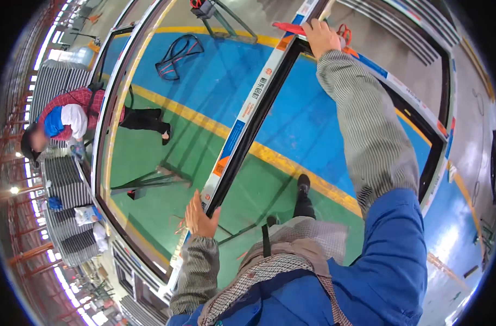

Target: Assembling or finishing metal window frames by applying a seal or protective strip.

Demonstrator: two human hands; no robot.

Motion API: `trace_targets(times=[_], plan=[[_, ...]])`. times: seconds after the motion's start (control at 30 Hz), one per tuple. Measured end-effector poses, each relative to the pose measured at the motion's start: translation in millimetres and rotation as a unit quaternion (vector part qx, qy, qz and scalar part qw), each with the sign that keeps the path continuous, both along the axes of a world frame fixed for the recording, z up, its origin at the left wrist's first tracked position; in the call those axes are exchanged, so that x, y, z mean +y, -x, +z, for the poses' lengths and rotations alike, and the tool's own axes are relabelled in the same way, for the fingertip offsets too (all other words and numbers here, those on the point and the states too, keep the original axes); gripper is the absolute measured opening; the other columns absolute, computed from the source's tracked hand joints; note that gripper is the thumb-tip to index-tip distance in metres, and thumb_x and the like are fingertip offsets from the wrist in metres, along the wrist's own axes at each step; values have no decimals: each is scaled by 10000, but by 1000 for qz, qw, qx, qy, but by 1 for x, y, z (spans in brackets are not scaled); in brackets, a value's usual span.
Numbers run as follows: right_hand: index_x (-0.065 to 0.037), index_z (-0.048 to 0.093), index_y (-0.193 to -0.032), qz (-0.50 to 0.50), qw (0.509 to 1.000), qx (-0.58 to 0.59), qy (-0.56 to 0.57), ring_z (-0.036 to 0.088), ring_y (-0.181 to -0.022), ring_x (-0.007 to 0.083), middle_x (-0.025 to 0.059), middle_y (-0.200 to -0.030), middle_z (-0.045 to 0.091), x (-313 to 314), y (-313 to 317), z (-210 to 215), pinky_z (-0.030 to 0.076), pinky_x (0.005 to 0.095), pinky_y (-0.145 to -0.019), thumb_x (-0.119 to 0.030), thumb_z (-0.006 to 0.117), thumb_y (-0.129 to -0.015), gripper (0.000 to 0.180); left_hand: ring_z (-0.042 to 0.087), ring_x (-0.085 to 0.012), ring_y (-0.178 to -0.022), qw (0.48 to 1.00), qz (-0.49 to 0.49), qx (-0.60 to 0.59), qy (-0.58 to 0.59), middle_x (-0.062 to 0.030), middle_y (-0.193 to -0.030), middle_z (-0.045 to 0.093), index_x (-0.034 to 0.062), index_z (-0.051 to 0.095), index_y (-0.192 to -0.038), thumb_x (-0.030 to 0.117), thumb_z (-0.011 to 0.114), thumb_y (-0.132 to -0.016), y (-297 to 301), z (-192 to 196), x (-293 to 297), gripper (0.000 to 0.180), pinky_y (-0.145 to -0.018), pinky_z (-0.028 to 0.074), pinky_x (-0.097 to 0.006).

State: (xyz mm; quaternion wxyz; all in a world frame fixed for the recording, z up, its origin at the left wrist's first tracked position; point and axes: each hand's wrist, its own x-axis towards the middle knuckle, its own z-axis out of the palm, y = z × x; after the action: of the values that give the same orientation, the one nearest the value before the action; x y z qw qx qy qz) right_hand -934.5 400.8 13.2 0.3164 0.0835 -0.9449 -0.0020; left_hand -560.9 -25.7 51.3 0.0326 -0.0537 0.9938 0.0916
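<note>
A large metal window frame (242, 117), with printed protective film on its bars and black inner edges, spans the space before me. Lower down, my left hand (202, 217) wraps round the near part of its middle bar, thumb on one side and fingers on the other. My right arm reaches far forward. At the joint of the middle bar and a crossbar, my right hand (321, 39) is closed over a red object (289, 27). One red end sticks out to its left, and red loops show on its right; its kind is partly hidden by the fingers.
Another person (77, 114) in a red checked top stands beyond the frame's left side. Stacked metal profiles (68, 179) lie there. A dark cable loop (177, 57) rests on the blue floor, and a metal stand (223, 22) is at the far side. A green support (155, 180) shows through the opening.
</note>
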Motion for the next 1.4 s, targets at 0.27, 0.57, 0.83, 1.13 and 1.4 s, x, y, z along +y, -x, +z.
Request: trace_targets(times=[0.27,0.57,0.83,1.13,1.4], plan=[[-115,450,-1273,114,707,-163,679,448,-597,115,0,-689,423,-49,-178,-10,380,281,-522,-113,472,-926,348,471,-351,-1202,976,-164,7,-141,-215,-1295,480,16,305,-1392,248,615,-865,171,-5,89,655,-981,384,-374],[-67,484,-1119,38,563,-444,696,624,-738,351,182,-783,609,-158,-262,-65,476,441,-640,-311,499,-936,305,555,-382,-1082,966,-235,30,-101,-239,-1182,551,23,349,-1319,166,586,-879,315,-33,216,520,-908,435,-398],[-45,537,-1065,-75,601,-290,741,609,-718,416,230,-766,619,-89,-126,-66,481,488,-622,-368,476,-932,355,587,-333,-1024,972,-224,4,-77,-209,-1122,569,22,329,-1320,148,559,-895,313,-29,231,499,-885,440,-380],[-55,498,-1140,35,539,-429,724,616,-719,417,237,-769,617,-130,-214,-62,487,501,-636,-330,513,-914,357,573,-301,-1048,974,-215,3,-71,-206,-1163,546,8,308,-1335,151,538,-908,313,-25,225,506,-919,419,-365],[-34,571,-950,-35,606,-332,722,613,-705,398,212,-786,628,-83,-130,-68,481,480,-639,-373,486,-912,352,565,-299,-1039,968,-236,-17,-86,-216,-1153,535,-19,275,-1341,130,513,-914,318,-26,226,511,-916,414,-362]])
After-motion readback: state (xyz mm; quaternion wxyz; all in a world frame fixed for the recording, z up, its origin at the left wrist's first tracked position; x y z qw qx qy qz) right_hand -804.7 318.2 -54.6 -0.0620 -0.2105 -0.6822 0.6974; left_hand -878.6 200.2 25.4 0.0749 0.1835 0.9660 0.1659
